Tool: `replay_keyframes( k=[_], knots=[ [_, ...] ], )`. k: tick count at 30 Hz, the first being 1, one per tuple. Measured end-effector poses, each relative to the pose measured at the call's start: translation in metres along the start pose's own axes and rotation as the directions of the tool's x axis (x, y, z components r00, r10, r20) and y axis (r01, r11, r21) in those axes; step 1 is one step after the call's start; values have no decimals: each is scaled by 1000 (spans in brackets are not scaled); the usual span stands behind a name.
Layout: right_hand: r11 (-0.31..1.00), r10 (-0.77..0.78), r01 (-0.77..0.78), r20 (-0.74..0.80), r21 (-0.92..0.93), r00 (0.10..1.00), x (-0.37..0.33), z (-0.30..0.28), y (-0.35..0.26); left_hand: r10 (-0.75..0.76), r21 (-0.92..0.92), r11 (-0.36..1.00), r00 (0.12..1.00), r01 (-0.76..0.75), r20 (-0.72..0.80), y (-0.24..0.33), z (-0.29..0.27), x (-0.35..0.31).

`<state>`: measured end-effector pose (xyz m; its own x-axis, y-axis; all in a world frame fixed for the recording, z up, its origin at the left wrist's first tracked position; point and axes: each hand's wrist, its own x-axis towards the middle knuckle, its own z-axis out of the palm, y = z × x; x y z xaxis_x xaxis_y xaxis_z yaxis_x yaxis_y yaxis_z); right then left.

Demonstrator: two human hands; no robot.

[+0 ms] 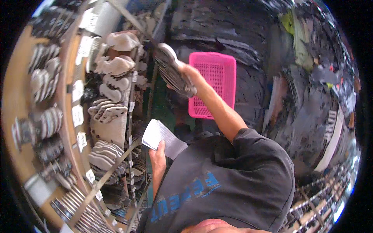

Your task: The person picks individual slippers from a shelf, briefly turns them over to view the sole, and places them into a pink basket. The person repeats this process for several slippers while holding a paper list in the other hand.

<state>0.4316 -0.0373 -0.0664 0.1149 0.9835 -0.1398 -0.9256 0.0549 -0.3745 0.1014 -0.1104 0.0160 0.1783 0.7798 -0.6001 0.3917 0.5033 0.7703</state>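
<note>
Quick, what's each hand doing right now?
Left hand: closed on white paper, thumb on its lower edge.
Right hand: closed on a stack of dark, curved flat pieces.

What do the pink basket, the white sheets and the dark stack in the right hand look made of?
Pink basket: probably moulded plastic, smooth-looking, with one even colour and regular openings. White sheets, in the left hand: likely paper, matte, thin and bending. Dark stack, in the right hand: many thin layers, perhaps rubber, foam or leather, but blur leaves material and finish open.
</note>
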Motion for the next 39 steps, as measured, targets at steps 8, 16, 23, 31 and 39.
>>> replay_keyframes(
  k=[8,16,23,31,39],
  knots=[
    [780,-182,-434,-828,-450,531,-87,-246,76,-209,52,978,970,204,122,-58,-7,78],
    [-268,-712,-580,-247,-769,657,-33,-470,104,-475,192,868,878,459,48,-135,5,160],
    [-270,-721,-703,-346,-658,601,6,-496,143,-400,216,896,917,389,10,-139,6,160],
    [-163,-194,-533,-503,-830,842,19,-327,8,-294,314,911,955,267,40,-83,19,124],
    [57,-273,282,257,-958,927,136,98,-99,-48,29,999,987,44,152,12,12,98]
  ],
)
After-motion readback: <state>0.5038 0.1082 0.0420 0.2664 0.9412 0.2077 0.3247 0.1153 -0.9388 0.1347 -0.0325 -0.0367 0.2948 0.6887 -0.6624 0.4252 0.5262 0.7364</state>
